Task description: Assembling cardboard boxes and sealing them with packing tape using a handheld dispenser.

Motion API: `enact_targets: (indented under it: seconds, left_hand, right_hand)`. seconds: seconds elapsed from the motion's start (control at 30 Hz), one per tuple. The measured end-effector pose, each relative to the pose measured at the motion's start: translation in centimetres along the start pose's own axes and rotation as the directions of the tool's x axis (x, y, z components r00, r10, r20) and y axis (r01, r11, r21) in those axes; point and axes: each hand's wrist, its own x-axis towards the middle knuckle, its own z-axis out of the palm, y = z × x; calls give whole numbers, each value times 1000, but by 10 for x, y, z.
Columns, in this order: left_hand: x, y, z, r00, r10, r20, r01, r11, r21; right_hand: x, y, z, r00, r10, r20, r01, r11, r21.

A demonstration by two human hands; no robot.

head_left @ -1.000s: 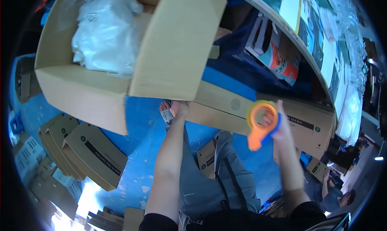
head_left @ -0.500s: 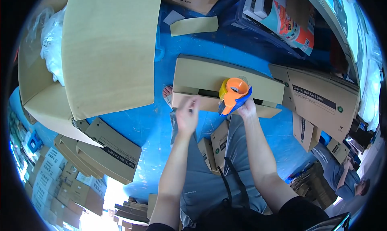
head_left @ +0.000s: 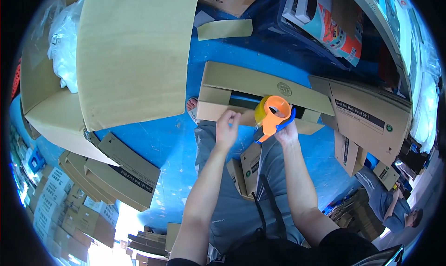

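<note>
Scuffed blue flooring, flecked with pale marks, spreads under everything. Biggest on it is the open corrugated carton at upper left, one broad plain flap facing up. Next in size comes the long, narrow cardboard box directly before the person's legs; its long flaps leave a slot between them, and a round stamp marks the far one. Flattened cartons with black label strips stand off its right end, and similar fanned cartons lie well apart at left. Beyond the narrow box is a dark blue plastic crate of colourfully printed packages. A crumpled white plastic bag sits inside the open carton, and a loose cardboard strip lies on the floor near the crate.

Over the narrow box's near side, right of its middle, is the orange tape dispenser, a yellow tape roll on its hub. The left hand is just beside the near flap, fingers curled toward the thumb; whether they pinch anything I cannot tell. The right hand has its fingers wrapped around the dispenser's blue handle.
</note>
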Motion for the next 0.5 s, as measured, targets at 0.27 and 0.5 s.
enact_targets:
  seconds: [0.27,0.5]
  left_hand:
    - [46,86,-40,936,338,93,-275,545,792]
    - [29,46,-33,913,354,202,-334,366,869]
  right_hand:
    - [2,13,19,990,-56,-129,46,995,-85]
    - [-9,13,21,965,-79,-251,68,996,-51]
